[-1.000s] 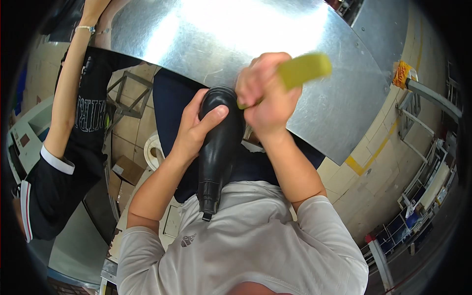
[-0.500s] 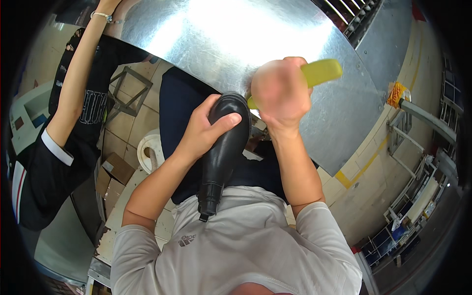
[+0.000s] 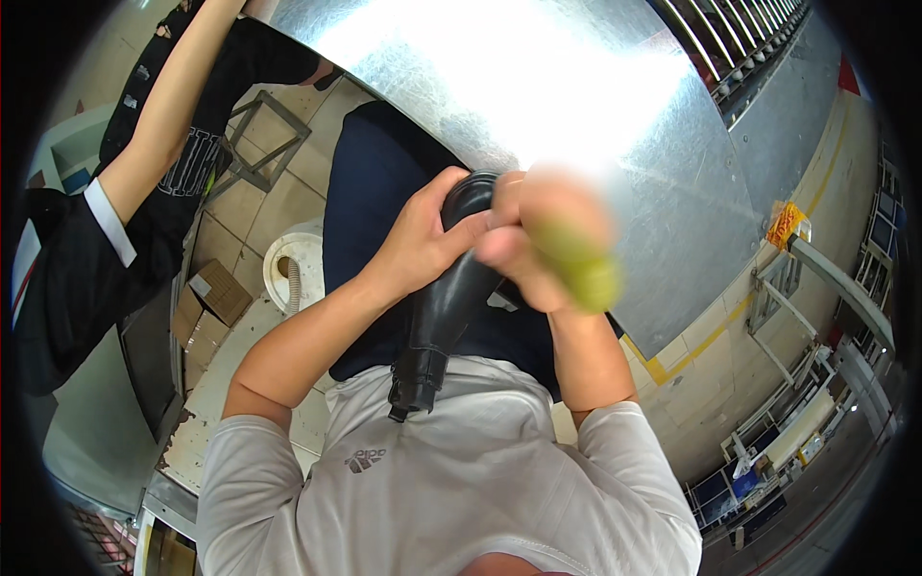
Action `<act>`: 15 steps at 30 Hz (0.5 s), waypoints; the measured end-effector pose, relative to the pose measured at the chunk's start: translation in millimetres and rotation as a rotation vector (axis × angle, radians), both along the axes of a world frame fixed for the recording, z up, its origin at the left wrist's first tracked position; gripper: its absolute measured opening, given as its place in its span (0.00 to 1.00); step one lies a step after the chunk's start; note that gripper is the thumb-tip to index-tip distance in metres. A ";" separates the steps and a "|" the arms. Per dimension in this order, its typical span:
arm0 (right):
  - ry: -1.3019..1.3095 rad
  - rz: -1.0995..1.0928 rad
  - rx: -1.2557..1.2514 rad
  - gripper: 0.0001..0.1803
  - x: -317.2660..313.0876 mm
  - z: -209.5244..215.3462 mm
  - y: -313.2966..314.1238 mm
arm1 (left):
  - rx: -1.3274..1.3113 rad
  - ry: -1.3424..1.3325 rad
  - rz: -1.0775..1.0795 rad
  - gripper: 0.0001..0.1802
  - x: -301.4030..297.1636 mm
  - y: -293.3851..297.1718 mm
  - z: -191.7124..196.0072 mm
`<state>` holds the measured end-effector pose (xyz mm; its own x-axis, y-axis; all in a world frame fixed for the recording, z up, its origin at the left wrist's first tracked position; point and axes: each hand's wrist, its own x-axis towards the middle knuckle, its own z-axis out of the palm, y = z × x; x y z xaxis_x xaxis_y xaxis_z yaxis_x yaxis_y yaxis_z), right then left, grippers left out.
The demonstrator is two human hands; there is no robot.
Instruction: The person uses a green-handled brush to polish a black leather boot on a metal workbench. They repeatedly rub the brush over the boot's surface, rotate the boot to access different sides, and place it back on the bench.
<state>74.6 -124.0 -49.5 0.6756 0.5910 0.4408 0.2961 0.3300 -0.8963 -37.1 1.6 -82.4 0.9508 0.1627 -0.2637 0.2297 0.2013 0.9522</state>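
My left hand (image 3: 423, 230) is wrapped around a glossy black moulded part (image 3: 444, 312), rounded at its far end and tapering to a stepped, ribbed collar near my shirt. The part slants over my lap at the metal table's edge. Close against its far right side is my right hand (image 3: 547, 226), smeared by motion but closed around a yellow-green handled tool (image 3: 581, 274). The handle sticks out of the fist toward me and to the right. The tool's working end is hidden, and whether it touches the black part I cannot tell.
A shiny metal table (image 3: 663, 211) lies ahead, with a row of metal bars (image 3: 740, 34) at its far right. On the left are another person's arm (image 3: 178, 115), a metal stool frame (image 3: 269, 144), a white bucket with a hose (image 3: 305, 259) and a cardboard box (image 3: 221, 293).
My right hand has turned, so the yellow-green handle swings from pointing right to pointing back toward me. The black part stays in my left hand. The view has shifted slightly.
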 end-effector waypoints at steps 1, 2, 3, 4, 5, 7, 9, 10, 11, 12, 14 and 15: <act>-0.062 -0.021 -0.043 0.18 1.6 4.3 0.9 | -0.060 0.030 0.030 0.23 -1.5 -1.4 0.6; -0.128 -0.036 -0.083 0.18 4.3 7.3 3.0 | -0.123 0.047 0.055 0.23 0.2 -4.3 1.9; 0.104 0.012 -0.029 0.18 7.4 4.4 0.9 | -0.186 0.066 0.078 0.23 1.4 -6.6 3.5; 0.327 0.063 0.028 0.18 13.9 -0.8 -2.4 | -0.147 0.108 0.065 0.24 1.3 -5.9 5.2; 0.553 0.112 0.091 0.17 20.1 -5.4 -4.1 | -0.177 0.177 0.033 0.23 2.2 -3.0 11.1; 0.776 0.083 0.346 0.14 25.4 -7.3 -7.6 | -0.164 0.187 0.071 0.23 2.3 -6.6 10.3; 0.731 0.035 0.399 0.15 24.4 -8.3 -14.7 | -0.118 0.151 0.074 0.21 7.8 -7.5 10.2; 0.725 0.007 0.395 0.17 20.3 -8.0 -18.4 | -0.098 0.147 0.078 0.21 6.8 -9.0 10.2; 0.721 -0.005 0.397 0.17 17.2 -9.3 -20.1 | -0.101 0.162 0.071 0.20 5.9 -8.9 9.7; 0.718 -0.015 0.399 0.17 14.2 -10.6 -20.9 | -0.104 0.177 0.065 0.19 4.8 -7.4 8.9; 0.707 -0.025 0.405 0.17 13.5 -12.1 -19.6 | -0.174 0.164 0.066 0.18 3.9 -4.1 7.2; 0.706 -0.028 0.406 0.16 12.5 -13.4 -19.4 | -0.189 0.156 0.070 0.19 3.3 -4.7 7.4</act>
<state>87.0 -143.4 -62.9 0.8863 0.4558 0.0816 -0.2813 0.6700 -0.6870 -33.8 -3.1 -74.9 0.8844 0.1604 -0.4382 0.3501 0.3929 0.8503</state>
